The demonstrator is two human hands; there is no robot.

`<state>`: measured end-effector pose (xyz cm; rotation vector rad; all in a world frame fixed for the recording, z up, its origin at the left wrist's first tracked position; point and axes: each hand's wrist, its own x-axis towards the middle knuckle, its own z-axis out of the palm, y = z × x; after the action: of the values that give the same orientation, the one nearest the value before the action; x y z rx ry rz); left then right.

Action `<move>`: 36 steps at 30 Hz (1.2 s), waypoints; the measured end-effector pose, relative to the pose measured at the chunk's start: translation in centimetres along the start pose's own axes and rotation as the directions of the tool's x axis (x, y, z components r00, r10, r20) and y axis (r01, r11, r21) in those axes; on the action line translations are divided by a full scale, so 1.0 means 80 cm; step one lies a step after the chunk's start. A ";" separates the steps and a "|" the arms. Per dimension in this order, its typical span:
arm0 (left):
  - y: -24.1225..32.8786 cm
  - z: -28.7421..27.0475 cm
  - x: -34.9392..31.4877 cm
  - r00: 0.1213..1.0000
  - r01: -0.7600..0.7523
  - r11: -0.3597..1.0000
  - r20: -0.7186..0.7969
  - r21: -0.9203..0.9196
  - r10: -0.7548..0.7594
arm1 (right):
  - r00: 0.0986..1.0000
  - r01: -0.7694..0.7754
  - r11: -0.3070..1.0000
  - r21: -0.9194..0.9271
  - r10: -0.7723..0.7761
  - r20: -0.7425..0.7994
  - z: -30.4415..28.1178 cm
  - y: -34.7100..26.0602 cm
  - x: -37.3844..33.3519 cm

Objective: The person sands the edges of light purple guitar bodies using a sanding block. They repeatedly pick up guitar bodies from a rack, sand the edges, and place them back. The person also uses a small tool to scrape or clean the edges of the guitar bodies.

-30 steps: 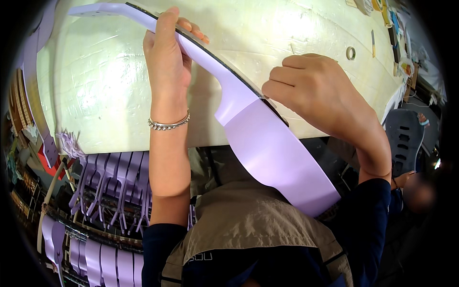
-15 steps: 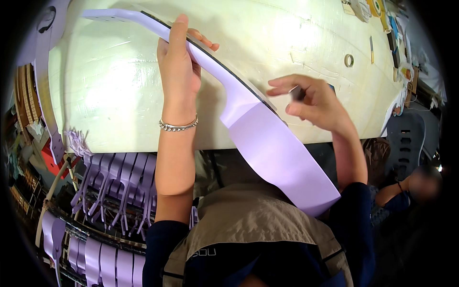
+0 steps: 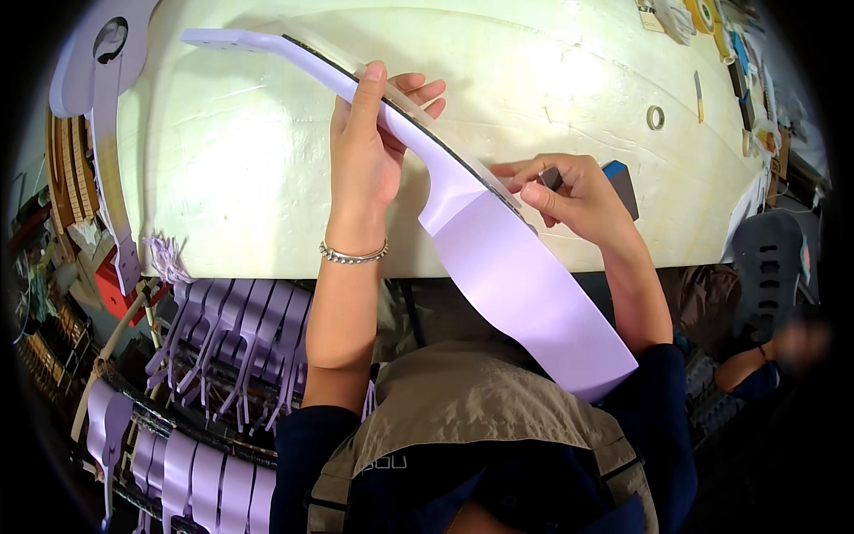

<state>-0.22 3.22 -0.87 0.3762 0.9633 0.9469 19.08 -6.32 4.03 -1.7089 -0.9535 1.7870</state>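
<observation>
A lilac ukulele (image 3: 534, 285) lies tilted on its side across my front, its body against my apron and its neck reaching to the far left over the table. My left hand (image 3: 369, 147) is closed round the neck, thumb on the near side, fingers partly on the far side. A dark fretboard edge runs along the neck, with a pale translucent strip beside it. By the lower end of that edge is my right hand (image 3: 574, 191), pinching a small dark flat piece (image 3: 551, 179); its fingertips reach the fretboard edge. What lies on the ukulele's far face is hidden.
The pale covered table (image 3: 231, 178) carries a tape roll (image 3: 656, 117), a thin blade-like tool (image 3: 699, 96) and a dark block with blue (image 3: 621, 189). Another lilac ukulele (image 3: 105, 133) stands at the left. Several more lilac instruments (image 3: 240, 329) hang on racks below. Another person's arm (image 3: 756, 365) shows at right.
My right hand has come in closer to the fretboard edge, uncovering more of the dark block behind it. The view has shifted slightly; my left hand keeps its hold on the neck.
</observation>
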 end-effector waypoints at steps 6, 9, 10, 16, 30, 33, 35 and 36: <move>0.004 -0.008 0.009 0.994 0.087 0.983 -0.055 -0.163 -0.097 | 0.996 0.049 0.995 -0.091 -0.041 0.081 0.012 -0.016 0.018; 0.001 0.000 0.009 0.985 0.062 0.991 -0.155 -0.122 -0.080 | 0.988 0.096 0.993 -0.062 -0.088 0.129 0.003 -0.013 0.018; 0.002 0.001 0.008 0.985 0.050 0.992 -0.160 -0.112 -0.068 | 0.990 0.099 0.992 -0.073 -0.091 0.110 0.003 -0.019 0.022; -0.004 0.000 0.011 0.984 0.007 0.998 -0.175 -0.063 -0.018 | 0.984 0.176 0.686 -0.706 -0.124 0.124 0.008 -0.085 0.041; -0.003 -0.005 0.007 0.982 -0.033 0.996 -0.184 0.082 0.048 | 0.733 0.581 0.113 -0.806 -0.504 0.458 0.035 -0.098 0.074; -0.001 0.000 0.005 0.971 -0.022 0.997 -0.235 0.072 0.039 | 0.715 0.591 0.082 -0.803 -0.514 0.474 0.038 -0.101 0.076; -0.003 -0.003 0.007 0.974 -0.032 0.997 -0.221 0.069 0.047 | 0.725 0.573 0.037 -0.819 -0.488 0.485 0.040 -0.102 0.078; -0.004 -0.004 0.009 0.973 -0.037 0.997 -0.223 0.069 0.051 | 0.730 0.564 0.014 -0.825 -0.476 0.491 0.041 -0.103 0.078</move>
<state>-0.18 3.59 -1.60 0.3506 1.1983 1.0153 14.24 3.19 6.18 -1.3576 -2.7158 0.5884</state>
